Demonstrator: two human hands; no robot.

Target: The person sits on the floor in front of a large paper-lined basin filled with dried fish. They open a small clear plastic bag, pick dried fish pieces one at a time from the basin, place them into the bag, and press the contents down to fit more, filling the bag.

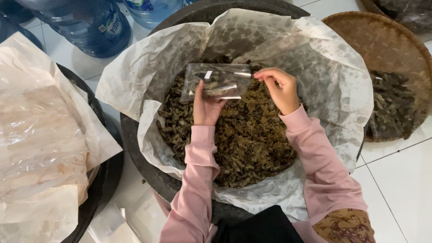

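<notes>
- Here, the left hand (206,108) holds a clear bag (217,81) from below, fingers closed against its lower edge, thumb side hidden behind the plastic.
- The right hand (281,90) pinches the bag's right top corner, at 3 o'clock of the bag; thumb and forefinger are shut on the edge, the other fingers curled loosely.
- The bag sits above the middle of the basin (139,148), slightly toward 12 o'clock, tilted, with some dark dried pieces inside.
- Below it lies a heap of dark leaves (247,139), filling the basin's centre on a paper liner (333,81).
- The liner stands up all round, highest from 10 to 2 o'clock, and folds inward at 8 o'clock; open room for the hands is over the heap itself.
- At 3 o'clock, just beside the basin, a woven tray (387,45) carries more dark pieces, its rim tucked under the liner's edge.
- At 9 o'clock, a second basin (96,108) holds paper and plastic sheets (40,144); its rim nearly meets the first.
- At 11 o'clock stand blue water jugs (90,22) on the tile floor (396,180).
</notes>
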